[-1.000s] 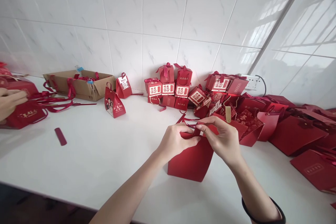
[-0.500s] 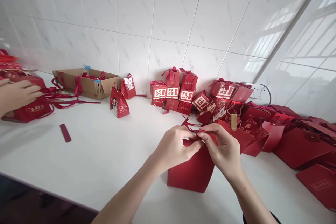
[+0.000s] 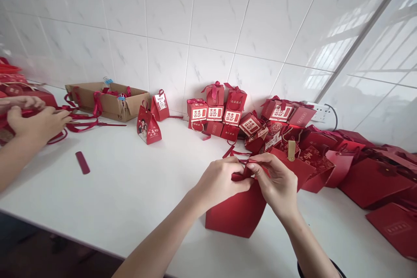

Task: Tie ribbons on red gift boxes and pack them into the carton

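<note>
A plain red paper gift bag (image 3: 236,213) stands upright on the white table (image 3: 130,195) in front of me. My left hand (image 3: 219,184) pinches the dark red ribbon (image 3: 241,175) at the bag's top. My right hand (image 3: 276,182) pinches the same ribbon from the other side, fingers curled. Both hands meet over the bag's mouth, and the knot itself is hidden between the fingers.
Several small red gift boxes (image 3: 224,110) are piled against the tiled wall, with flat red bags (image 3: 368,178) at the right. A cardboard box (image 3: 109,102) with ribbons sits at the back left. Another person's hands (image 3: 35,124) work on a red bag at far left. A red strip (image 3: 82,162) lies loose.
My hands have stayed at the bag's top, closing in a little on the ribbon. The other person's hands at the left have shifted rightward over their red bag.
</note>
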A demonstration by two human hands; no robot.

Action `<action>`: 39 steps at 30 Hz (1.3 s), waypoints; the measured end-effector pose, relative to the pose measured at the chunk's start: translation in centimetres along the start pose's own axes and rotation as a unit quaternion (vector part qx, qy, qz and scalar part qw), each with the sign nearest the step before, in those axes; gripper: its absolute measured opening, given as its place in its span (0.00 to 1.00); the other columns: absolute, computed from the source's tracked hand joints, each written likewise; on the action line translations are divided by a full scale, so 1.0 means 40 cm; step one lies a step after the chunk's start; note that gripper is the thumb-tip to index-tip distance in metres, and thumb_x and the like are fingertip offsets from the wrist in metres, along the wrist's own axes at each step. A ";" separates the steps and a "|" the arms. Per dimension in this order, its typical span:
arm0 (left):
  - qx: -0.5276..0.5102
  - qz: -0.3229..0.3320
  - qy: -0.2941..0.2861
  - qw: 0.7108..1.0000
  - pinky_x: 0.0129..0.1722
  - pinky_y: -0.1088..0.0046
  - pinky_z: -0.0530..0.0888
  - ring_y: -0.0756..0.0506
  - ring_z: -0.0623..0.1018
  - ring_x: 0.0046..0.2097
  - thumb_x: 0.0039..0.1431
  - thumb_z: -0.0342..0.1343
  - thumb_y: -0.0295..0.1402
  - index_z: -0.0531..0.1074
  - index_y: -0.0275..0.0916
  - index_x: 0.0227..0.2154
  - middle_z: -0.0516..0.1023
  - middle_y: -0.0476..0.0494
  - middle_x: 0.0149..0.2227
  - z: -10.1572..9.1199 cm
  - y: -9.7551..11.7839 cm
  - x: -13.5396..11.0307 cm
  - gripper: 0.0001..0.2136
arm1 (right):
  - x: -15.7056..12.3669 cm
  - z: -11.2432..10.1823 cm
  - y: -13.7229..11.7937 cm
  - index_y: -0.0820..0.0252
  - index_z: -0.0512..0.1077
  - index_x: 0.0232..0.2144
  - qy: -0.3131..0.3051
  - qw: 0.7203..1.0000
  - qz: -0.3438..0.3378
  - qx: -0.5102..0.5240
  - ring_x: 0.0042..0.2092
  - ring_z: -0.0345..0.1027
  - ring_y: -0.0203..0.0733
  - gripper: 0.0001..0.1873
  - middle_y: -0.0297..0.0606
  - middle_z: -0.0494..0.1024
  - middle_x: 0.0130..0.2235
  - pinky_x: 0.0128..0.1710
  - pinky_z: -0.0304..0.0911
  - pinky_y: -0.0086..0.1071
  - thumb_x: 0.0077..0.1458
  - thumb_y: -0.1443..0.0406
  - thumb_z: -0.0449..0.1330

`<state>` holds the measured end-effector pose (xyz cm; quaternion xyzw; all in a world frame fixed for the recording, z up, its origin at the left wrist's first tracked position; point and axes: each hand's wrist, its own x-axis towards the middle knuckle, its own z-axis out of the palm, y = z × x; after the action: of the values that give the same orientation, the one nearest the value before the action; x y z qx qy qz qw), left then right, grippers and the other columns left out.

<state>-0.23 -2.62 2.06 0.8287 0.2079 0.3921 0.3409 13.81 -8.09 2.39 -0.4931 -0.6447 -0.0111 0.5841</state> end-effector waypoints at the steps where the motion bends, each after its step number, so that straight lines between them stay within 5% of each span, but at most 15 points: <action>1: 0.006 0.003 -0.001 1.000 0.29 0.77 0.66 0.50 0.72 0.30 0.51 0.58 0.29 0.72 0.39 0.22 0.71 0.50 0.28 0.000 -0.002 0.000 0.04 | -0.001 0.000 0.000 0.56 0.72 0.30 0.001 1.000 0.000 0.003 0.31 0.71 0.38 0.03 0.33 0.75 0.29 0.31 0.68 0.30 0.54 0.64 0.59; 23: 0.097 0.114 0.016 0.989 0.28 0.78 0.66 0.52 0.71 0.29 0.56 0.56 0.29 0.72 0.37 0.26 0.70 0.50 0.27 0.007 -0.024 -0.007 0.04 | -0.022 0.019 0.009 0.55 0.72 0.31 0.074 0.991 -0.104 0.048 0.29 0.67 0.35 0.09 0.32 0.74 0.28 0.27 0.62 0.29 0.51 0.75 0.60; 30: 0.077 0.101 0.016 0.992 0.29 0.77 0.66 0.53 0.69 0.28 0.58 0.55 0.34 0.70 0.37 0.24 0.69 0.51 0.26 0.004 -0.024 -0.009 0.09 | -0.053 -0.004 0.028 0.55 0.68 0.43 0.004 0.997 -0.004 0.074 0.38 0.69 0.40 0.12 0.37 0.74 0.36 0.37 0.66 0.33 0.56 0.61 0.58; 34: 0.077 0.094 0.010 0.993 0.29 0.77 0.65 0.53 0.67 0.28 0.58 0.55 0.32 0.67 0.36 0.21 0.67 0.51 0.25 0.000 -0.022 -0.011 0.11 | -0.084 -0.014 0.046 0.57 0.69 0.33 -0.015 0.998 0.032 0.056 0.32 0.67 0.36 0.05 0.34 0.72 0.30 0.31 0.64 0.29 0.56 0.62 0.57; 39: 0.050 0.088 -0.013 0.995 0.28 0.76 0.65 0.52 0.65 0.27 0.60 0.52 0.34 0.65 0.36 0.20 0.64 0.51 0.25 -0.012 -0.018 -0.008 0.13 | -0.091 -0.006 0.037 0.58 0.68 0.27 -0.012 0.997 0.045 0.057 0.28 0.64 0.33 0.07 0.31 0.71 0.25 0.28 0.61 0.26 0.57 0.65 0.56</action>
<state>-0.84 -2.12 1.59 0.8648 0.1491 0.3988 0.2663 14.34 -9.75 -1.14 -0.4874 -0.6282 0.0580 0.6037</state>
